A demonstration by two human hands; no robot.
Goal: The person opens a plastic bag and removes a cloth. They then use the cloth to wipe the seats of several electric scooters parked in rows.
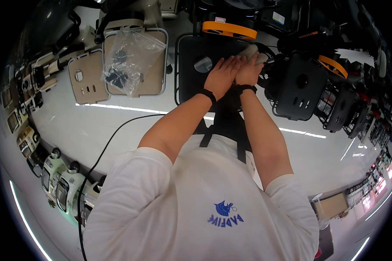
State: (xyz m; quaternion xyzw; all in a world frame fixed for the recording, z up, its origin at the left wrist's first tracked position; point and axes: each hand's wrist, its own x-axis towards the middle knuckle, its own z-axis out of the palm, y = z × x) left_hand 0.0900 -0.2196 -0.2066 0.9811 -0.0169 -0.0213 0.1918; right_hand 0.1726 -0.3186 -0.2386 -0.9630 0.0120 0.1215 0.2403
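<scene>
A black flat panel (189, 65) in a tube frame, part of a black scooter, lies in front of me. It has an oval cut-out left of my hands. My left hand (222, 78) rests on the panel with its fingers stretched out, their tips beside my right hand. Over a beige cloth (249, 51) at the panel's right side, my right hand (247, 71) is closed. Part of the cloth sticks out past its fingers; the rest is hidden beneath them. Both wrists wear dark bands.
An orange band (229, 30) crosses the scooter just beyond the panel. On the left, a clear plastic bag (130, 61) lies on a beige panel (154, 80). More black panels (299, 87) stand at right. A black cable (101, 158) runs along my left side. Scooters line the left.
</scene>
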